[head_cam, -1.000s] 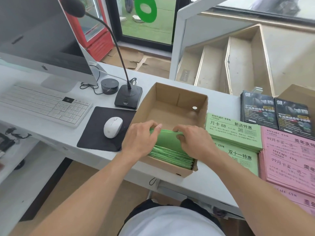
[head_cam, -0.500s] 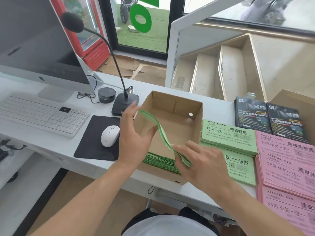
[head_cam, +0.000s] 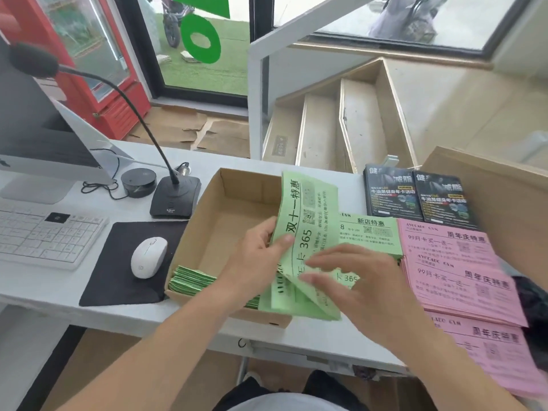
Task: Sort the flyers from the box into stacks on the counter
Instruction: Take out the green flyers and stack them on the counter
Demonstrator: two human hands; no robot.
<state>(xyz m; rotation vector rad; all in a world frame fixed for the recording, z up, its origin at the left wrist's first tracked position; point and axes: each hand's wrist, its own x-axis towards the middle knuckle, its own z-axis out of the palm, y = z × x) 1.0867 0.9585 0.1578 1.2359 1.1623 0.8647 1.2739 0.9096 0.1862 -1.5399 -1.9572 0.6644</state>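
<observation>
bare forearms, white shirt [head_cam: 284, 406], dark trousers [head_cam: 323, 387]

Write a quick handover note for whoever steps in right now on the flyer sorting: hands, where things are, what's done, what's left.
Left hand: grips a bunch of green flyers, lifted above the box, print facing up.
Right hand: fingers straight, flat against the lower part of that bunch.
Done: green stacks beside the box on the counter, pink stacks further right, dark flyers behind them.
Left: place the held bunch on a green stack, probably the matching one under the right hand; more green flyers remain at the box's near end.
</observation>
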